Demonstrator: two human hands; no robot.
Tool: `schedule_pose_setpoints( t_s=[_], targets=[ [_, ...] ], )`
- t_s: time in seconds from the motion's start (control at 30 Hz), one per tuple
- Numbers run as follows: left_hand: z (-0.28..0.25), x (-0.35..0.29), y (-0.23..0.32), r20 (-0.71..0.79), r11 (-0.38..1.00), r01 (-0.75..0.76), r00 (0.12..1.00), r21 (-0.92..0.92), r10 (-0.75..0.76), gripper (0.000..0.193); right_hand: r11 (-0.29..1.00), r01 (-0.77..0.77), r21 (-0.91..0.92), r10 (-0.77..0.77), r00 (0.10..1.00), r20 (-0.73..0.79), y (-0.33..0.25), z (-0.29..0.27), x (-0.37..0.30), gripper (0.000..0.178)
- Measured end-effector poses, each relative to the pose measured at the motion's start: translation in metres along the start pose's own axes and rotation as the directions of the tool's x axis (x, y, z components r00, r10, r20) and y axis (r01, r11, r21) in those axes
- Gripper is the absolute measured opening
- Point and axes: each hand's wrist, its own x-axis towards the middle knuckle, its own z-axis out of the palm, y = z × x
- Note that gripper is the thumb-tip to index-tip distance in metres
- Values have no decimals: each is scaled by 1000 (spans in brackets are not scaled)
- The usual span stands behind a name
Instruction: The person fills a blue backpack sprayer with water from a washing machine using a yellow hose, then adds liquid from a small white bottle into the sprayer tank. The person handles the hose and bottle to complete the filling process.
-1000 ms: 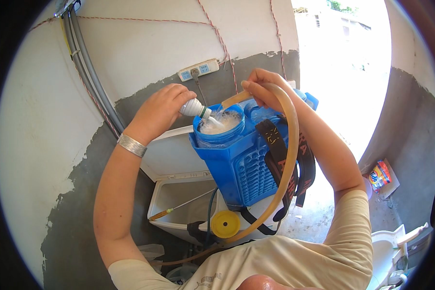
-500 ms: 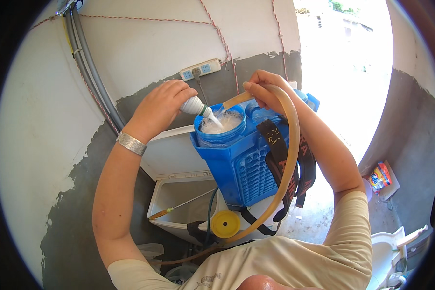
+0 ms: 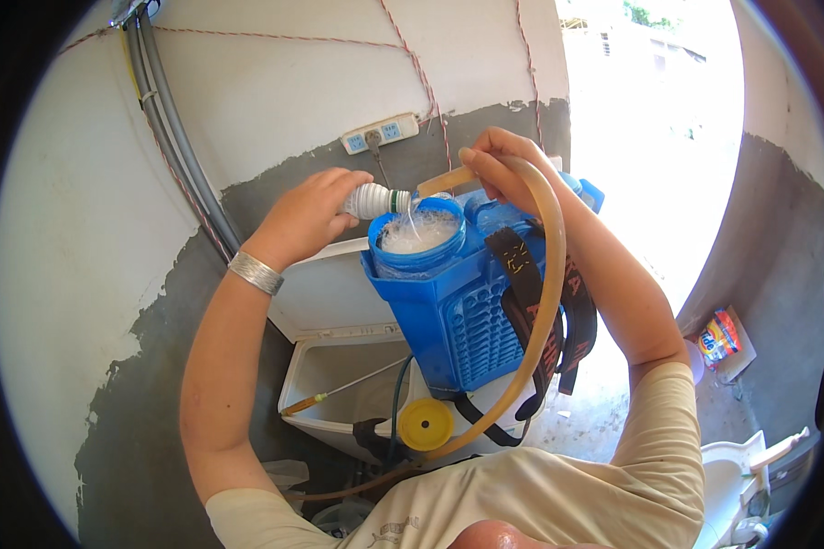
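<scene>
Wall (image 3: 293, 69) across the far side: white above, rough grey below, with a power strip (image 3: 392, 131) mounted on it. Blue tank (image 3: 430, 316): centre, upright, ridged on its near face; black straps (image 3: 513, 252) hang at its right; wide round mouth uncovered, white froth (image 3: 419, 236) inside. White ribbed bottle (image 3: 368, 202): green band at neck, tipped nearly level above the mouth's left far edge, thin whitish stream falling from it. Left hand (image 3: 310, 212): fingers wrapped around the bottle. Right hand (image 3: 503, 165): grasps a tan hose (image 3: 555, 265) between thumb and fingers, hose end near the bottle's neck. Yellow disc (image 3: 427, 435): near side, beside an open white box (image 3: 348, 357).
</scene>
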Motion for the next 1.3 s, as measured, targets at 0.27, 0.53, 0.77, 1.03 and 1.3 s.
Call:
schedule_pose_setpoints(
  t_s=[0.27, 0.53, 0.77, 1.03, 1.3],
  targets=[
    [5, -2, -7, 161, 955, 115, 984, -274, -72, 50, 999, 7, 39, -7, 1000, -23, -1, 4, 3, 24],
    [11, -2, -8, 173, 934, 127, 982, -334, -71, 50, 999, 20, 29, -20, 1000, -2, -1, 2, 2, 24],
    [11, -2, -8, 185, 937, 125, 981, -326, -66, 50, 1000, 13, 10, -13, 1000, 16, 1, 0, 0, 24],
    [63, -37, -51, 18, 344, 147, 936, -927, -351, 46, 999, -2, -42, 3, 1000, 30, 2, -2, -7, 23],
    [80, -62, -56, -54, 316, 131, 856, -940, -514, 48, 993, -58, -101, 59, 998, 9, -3, 1, -8, 25]
  ],
)
